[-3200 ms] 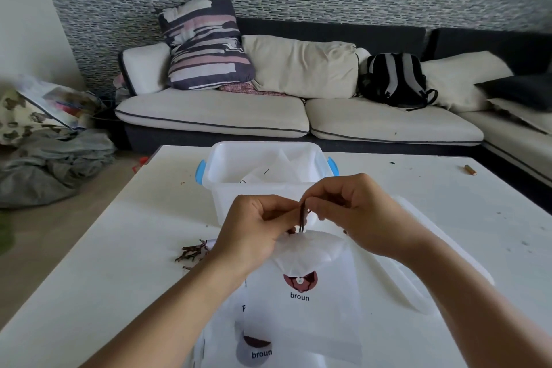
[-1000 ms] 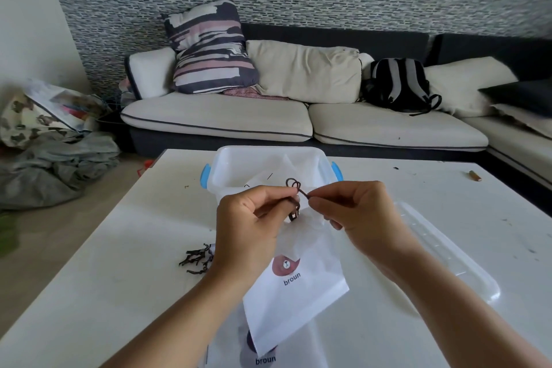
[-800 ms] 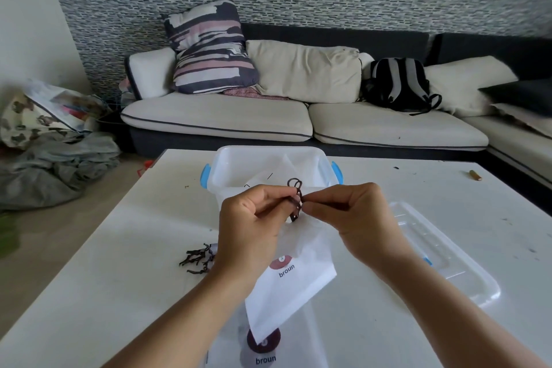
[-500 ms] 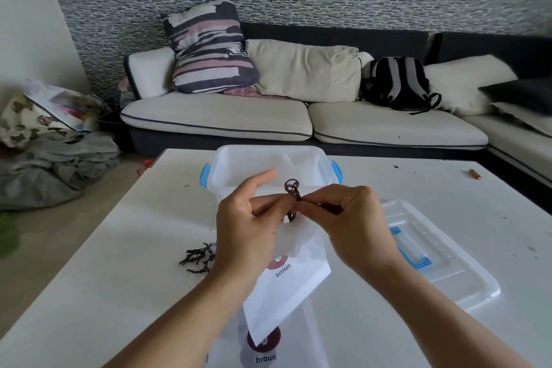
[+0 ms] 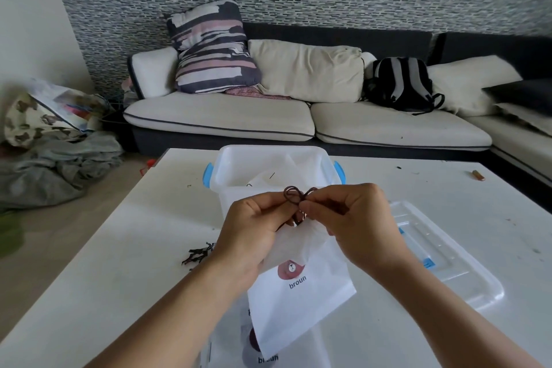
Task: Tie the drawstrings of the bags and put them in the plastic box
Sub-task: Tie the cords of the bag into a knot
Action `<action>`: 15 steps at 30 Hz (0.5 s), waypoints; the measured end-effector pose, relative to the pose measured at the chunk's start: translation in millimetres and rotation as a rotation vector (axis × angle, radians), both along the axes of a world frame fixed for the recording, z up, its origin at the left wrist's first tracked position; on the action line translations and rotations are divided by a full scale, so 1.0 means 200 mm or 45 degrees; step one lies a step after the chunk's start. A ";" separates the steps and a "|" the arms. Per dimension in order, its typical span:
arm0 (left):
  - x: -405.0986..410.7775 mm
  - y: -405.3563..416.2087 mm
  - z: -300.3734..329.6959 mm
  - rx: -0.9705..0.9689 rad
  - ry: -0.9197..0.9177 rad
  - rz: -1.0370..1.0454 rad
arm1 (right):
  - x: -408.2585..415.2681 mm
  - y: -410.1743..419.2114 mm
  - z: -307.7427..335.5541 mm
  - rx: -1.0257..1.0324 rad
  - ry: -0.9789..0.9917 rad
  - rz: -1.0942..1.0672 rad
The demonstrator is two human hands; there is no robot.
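Both hands, left hand (image 5: 254,230) & right hand (image 5: 355,227), now pinch the dark drawstring (image 5: 294,196) into two loops vs one half a sec ago, bag (image 5: 301,287) held up just before the box (image 5: 268,164) w/ bow nearly tied.

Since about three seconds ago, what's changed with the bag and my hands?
The bag has been lifted off the table and now hangs tilted. The drawstring, then a straight strand, is now looped above the fingers. Both the left hand and right hand still pinch it. The plastic box and lid stayed put.
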State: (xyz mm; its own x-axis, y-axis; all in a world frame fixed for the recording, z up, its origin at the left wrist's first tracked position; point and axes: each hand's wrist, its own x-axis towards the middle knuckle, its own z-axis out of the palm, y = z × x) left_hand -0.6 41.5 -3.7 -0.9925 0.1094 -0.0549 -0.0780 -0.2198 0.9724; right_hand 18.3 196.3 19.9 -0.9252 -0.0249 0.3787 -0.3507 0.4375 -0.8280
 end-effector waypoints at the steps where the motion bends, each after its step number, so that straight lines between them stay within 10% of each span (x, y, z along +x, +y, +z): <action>1: 0.00 0.00 0.00 0.000 0.019 -0.020 | 0.00 0.00 0.00 0.002 0.002 -0.011; 15: 0.05 0.02 0.00 -0.018 0.218 -0.116 | 0.01 0.01 0.00 -0.089 -0.008 -0.113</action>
